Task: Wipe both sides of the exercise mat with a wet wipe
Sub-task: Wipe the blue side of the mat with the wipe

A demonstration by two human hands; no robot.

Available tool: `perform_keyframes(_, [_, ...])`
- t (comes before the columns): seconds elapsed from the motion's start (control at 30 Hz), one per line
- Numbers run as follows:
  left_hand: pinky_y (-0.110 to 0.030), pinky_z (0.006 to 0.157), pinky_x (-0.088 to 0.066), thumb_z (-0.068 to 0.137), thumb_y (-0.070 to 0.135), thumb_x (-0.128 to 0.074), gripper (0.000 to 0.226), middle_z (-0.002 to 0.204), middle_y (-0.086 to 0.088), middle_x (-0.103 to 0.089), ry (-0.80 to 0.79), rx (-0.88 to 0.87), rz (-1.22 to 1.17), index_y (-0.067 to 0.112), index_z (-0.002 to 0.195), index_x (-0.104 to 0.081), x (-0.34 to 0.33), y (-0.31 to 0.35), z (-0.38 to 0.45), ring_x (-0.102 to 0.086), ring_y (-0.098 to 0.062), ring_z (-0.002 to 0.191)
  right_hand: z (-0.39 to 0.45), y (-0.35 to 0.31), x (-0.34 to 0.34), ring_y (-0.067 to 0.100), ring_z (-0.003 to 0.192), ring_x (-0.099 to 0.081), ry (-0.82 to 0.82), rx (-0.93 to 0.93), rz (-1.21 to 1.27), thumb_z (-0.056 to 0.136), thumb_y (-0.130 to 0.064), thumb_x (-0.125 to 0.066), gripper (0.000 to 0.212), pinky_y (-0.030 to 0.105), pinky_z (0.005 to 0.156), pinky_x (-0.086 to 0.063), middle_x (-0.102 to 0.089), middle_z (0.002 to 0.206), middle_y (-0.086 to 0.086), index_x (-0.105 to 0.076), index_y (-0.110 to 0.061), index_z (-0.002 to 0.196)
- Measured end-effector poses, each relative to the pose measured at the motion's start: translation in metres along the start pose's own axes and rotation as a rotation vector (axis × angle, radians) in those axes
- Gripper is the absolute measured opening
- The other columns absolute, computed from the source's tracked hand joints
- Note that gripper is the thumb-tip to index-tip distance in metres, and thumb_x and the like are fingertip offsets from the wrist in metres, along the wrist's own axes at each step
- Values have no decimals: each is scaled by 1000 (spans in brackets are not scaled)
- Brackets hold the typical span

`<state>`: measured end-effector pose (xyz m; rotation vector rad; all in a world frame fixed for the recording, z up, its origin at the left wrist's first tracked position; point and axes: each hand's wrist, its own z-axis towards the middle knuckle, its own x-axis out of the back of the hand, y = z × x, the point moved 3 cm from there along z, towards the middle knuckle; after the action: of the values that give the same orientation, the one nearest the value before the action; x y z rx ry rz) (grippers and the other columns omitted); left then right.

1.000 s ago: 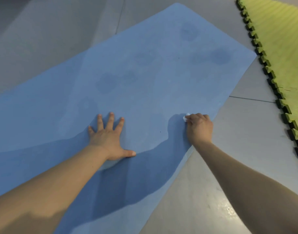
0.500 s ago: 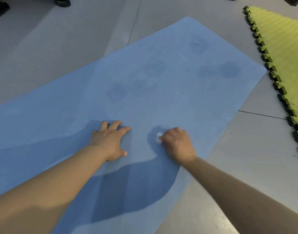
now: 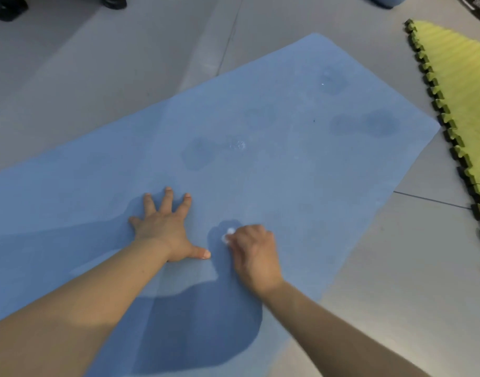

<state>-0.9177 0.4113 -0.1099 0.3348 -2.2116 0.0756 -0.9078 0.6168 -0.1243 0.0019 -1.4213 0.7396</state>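
Grey floor carrying a blue mat, laid flat and running from near left to far right, with dark damp patches on its far half. Green foam tiles with toothed edges lie at far right, apart from the mat. Left hand pressed flat on the mat, fingers straight and spread. Right hand, just beside it, fingers curled round a white wipe held against the mat.

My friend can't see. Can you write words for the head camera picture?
Two hands on a blue exercise mat: the left hand presses flat, the right hand grips a white wet wipe. A green foam mat lies nearby.
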Motion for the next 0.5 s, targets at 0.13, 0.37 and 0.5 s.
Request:
perform_keyframes(0.13, [-53,111,-34,65,84,-65,117,166,11,6,9,-46,59,53,154,4,18,-14,6,-1,-32,151,-11,-26,-10,22,86,-54,-93,247,60,97,-23,-57,10,35,71,-39,-61,88,-6,-66,-24,94])
perform_keyframes(0.37, [-64,110,-31,72,69,-74,112,162,7,-8,24,-90,213,52,154,0,27,-15,10,-14,-32,146,76,116,37,35,75,-58,151,-71,-263,85,-19,-58,17,37,64,-42,-68,79,4,-74,-25,84])
perform_keyframes(0.5, [-71,111,-23,64,64,-84,120,165,4,4,15,-85,170,51,153,-5,29,-15,17,4,-37,152,88,132,45,36,97,-55,97,-419,-312,89,-14,-60,17,39,76,-37,-71,96,6,-76,-20,93])
